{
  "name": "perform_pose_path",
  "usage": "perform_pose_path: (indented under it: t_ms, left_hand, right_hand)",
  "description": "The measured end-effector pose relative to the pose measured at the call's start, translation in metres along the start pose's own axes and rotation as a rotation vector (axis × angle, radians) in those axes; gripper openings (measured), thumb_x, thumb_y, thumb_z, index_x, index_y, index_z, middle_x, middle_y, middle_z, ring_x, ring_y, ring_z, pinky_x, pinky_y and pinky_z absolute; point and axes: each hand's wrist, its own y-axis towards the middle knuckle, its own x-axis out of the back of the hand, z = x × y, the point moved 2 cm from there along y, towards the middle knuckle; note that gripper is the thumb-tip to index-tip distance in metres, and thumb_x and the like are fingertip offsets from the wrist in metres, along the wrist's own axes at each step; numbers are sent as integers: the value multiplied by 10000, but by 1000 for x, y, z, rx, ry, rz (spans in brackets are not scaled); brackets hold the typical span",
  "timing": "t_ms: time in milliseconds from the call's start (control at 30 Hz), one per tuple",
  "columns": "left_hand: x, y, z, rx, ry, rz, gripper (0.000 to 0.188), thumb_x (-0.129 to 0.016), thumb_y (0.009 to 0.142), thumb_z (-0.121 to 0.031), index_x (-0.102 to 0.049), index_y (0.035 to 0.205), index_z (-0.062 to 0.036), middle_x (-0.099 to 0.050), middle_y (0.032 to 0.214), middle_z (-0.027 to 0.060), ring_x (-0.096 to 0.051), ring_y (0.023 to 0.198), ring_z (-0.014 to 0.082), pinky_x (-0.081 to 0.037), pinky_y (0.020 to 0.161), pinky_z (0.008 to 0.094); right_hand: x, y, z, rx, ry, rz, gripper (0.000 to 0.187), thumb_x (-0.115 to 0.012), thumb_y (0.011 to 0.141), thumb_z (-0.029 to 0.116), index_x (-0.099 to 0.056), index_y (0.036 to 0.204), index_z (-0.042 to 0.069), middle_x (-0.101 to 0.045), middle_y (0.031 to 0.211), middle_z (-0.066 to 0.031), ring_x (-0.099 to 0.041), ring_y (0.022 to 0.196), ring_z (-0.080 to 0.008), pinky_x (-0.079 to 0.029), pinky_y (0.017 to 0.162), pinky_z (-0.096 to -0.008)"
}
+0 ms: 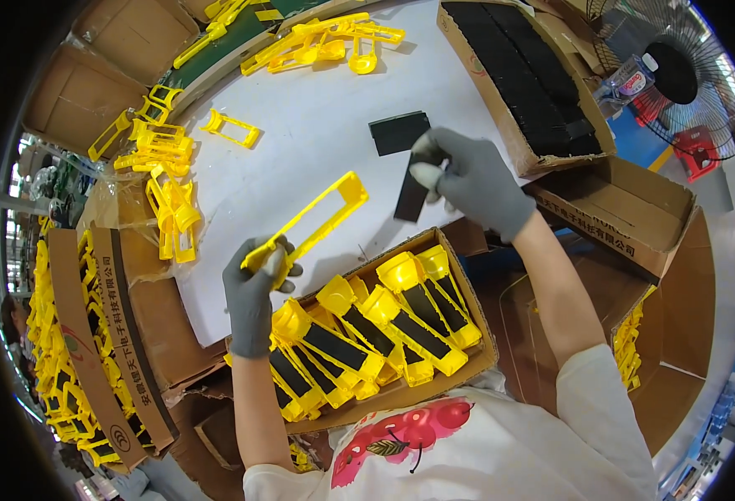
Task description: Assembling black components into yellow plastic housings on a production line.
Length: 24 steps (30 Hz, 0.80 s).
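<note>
Left hand [255, 292], gray-gloved, holds an open yellow frame [356, 191] tilted over the white counter [301, 134]. Right hand [478, 179] pinches a black strip [410, 196], apart from the frame. Carton [486, 355] between the forearms [558, 288] holds strip-fitted yellow frames [422, 334].

The white table [326, 125] looks smooth from my distant seat, with a soft sheen. I see glossy moulded plastic in the slim yellow rectangular frame [353, 189] and the yellow plastic frames [171, 144] along the table's left edge. The flat black rectangular strip [409, 196] looks matt. The grey-gloved left hand [253, 296] and right hand [480, 179] show dull cloth; the brown cardboard box [486, 338] at the near edge, matt paper.
</note>
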Motion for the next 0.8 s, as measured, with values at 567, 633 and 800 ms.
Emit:
perform_pose_path:
  t_ms: [567, 633, 800]
  left_hand:
    - [-33, -84, 1, 136, -389, 44, 265, -559, 907, -50, -604, 1151, 43, -664, 1002, 148, -659, 766, 207, -524, 614, 235]
    - [-38, -88, 4, 185, -433, 69, 278, -578, 895, -43, -607, 1161, 30, -664, 1003, 160, -678, 768, 231, -546, 626, 241]
    - [-46, -98, 2, 236, -479, 111, 293, -601, 889, -57, -615, 1171, 23, -664, 994, 143, -680, 785, 216, -568, 644, 263]
  right_hand:
    - [-8, -108, 31, 26, 116, -27, 146, -633, 898, 116, -609, 959, -14, -656, 838, -58, -582, 763, -92, -479, 686, -237]
    - [-13, -116, 33, -64, 334, -76, 163, -625, 901, 115, -586, 1006, -3, -651, 796, -50, -565, 676, -74, -472, 634, -224]
    - [-30, -124, 37, -171, 315, 54, 184, -602, 910, 104, -539, 1054, 8, -657, 741, -62, -611, 607, -59, -492, 556, -220]
